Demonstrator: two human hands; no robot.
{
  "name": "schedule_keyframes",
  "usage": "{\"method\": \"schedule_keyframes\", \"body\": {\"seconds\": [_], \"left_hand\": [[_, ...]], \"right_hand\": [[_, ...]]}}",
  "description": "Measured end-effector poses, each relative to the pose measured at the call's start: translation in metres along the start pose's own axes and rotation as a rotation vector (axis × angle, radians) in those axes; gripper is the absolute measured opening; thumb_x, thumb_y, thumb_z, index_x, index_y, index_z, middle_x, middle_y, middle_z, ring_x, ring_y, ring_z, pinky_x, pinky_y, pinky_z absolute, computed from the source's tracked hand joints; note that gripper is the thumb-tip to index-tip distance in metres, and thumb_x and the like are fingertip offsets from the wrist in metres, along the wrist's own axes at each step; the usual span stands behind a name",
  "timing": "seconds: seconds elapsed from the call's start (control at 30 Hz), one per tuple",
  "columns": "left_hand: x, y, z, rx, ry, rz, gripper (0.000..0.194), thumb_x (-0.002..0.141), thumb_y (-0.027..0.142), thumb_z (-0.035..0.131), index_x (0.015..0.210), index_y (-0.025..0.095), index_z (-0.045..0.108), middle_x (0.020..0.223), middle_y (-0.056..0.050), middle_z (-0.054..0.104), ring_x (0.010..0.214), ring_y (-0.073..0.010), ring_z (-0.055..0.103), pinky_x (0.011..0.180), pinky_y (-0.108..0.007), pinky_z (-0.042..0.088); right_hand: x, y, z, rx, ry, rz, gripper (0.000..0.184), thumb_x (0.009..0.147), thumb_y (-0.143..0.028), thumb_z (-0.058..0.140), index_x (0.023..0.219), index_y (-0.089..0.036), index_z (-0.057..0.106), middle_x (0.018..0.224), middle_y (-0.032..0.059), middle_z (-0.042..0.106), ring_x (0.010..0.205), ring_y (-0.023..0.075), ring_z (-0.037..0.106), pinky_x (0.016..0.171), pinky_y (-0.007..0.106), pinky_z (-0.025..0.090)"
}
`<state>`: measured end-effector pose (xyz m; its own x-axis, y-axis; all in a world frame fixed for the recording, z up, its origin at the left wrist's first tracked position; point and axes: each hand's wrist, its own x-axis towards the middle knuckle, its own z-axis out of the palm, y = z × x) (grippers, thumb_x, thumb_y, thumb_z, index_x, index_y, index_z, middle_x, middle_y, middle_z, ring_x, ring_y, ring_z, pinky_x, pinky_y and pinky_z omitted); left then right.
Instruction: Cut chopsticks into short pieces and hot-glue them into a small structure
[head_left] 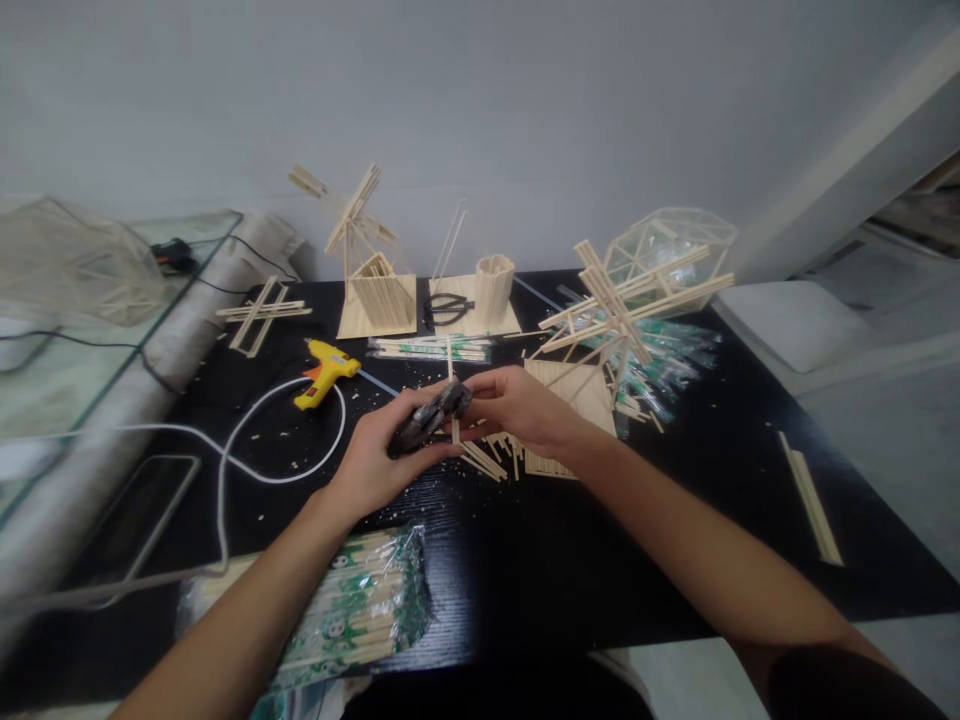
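My left hand (379,460) is closed round the dark handles of a cutter or pliers (431,415) held over the black table (675,540). My right hand (517,405) pinches a thin upright wooden stick (451,368) whose lower part sits at the tool's jaws. Both hands meet at the middle of the table, above a heap of cut stick pieces (487,455) and a flat panel of glued sticks (570,400).
A yellow glue gun (324,372) with a white cord lies to the left. Wrapped chopstick packs (352,610) lie near my left forearm. Stick models, a windmill (367,270), a cup shape (493,290) and scissors (448,308) stand at the back. Loose sticks (810,495) lie at the right.
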<state>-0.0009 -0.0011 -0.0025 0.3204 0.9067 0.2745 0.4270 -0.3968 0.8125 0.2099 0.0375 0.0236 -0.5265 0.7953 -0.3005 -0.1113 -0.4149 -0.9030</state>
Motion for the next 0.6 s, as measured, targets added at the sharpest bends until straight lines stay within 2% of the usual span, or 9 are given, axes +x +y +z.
{"method": "schedule_keyframes", "body": {"seconds": [0.13,0.43,0.53,0.6], "left_hand": [[0.0004,0.0004,-0.0006,-0.011,-0.005,0.001,0.047,0.079,0.037,0.083,0.121,0.023,0.068,0.122,-0.008,0.073,0.105,-0.0232,0.072,0.097,-0.037,0.055],[0.0006,0.0023,-0.0008,-0.016,0.008,0.009,0.043,0.079,0.038,0.084,0.116,0.024,0.070,0.120,-0.007,0.074,0.105,-0.0230,0.071,0.100,-0.038,0.054],[0.0013,0.0007,-0.0008,-0.011,0.019,0.010,0.048,0.078,0.039,0.084,0.122,0.024,0.067,0.123,-0.007,0.073,0.108,-0.0237,0.070,0.101,-0.039,0.053],[0.0023,-0.0008,-0.0012,-0.020,0.037,-0.009,0.050,0.078,0.040,0.083,0.122,0.023,0.066,0.120,-0.007,0.073,0.105,-0.0232,0.070,0.099,-0.038,0.053]], "right_hand": [[-0.0009,0.0023,0.0006,-0.007,-0.032,-0.001,0.029,0.069,-0.038,0.091,0.085,-0.017,0.078,0.088,0.0040,0.078,0.077,0.0134,0.073,0.079,0.031,0.064],[-0.0019,0.0022,0.0035,-0.043,-0.021,-0.057,0.039,0.063,-0.046,0.093,0.082,-0.015,0.078,0.080,0.0032,0.076,0.070,0.0133,0.072,0.073,0.029,0.064],[-0.0001,0.0032,0.0017,-0.076,-0.014,-0.080,0.037,0.067,-0.047,0.090,0.083,-0.016,0.077,0.084,0.0039,0.077,0.073,0.0141,0.072,0.075,0.031,0.063],[0.0013,0.0038,-0.0013,-0.164,0.045,-0.152,0.028,0.075,-0.042,0.085,0.082,-0.017,0.076,0.084,0.0037,0.076,0.076,0.0152,0.071,0.077,0.033,0.062]]}}
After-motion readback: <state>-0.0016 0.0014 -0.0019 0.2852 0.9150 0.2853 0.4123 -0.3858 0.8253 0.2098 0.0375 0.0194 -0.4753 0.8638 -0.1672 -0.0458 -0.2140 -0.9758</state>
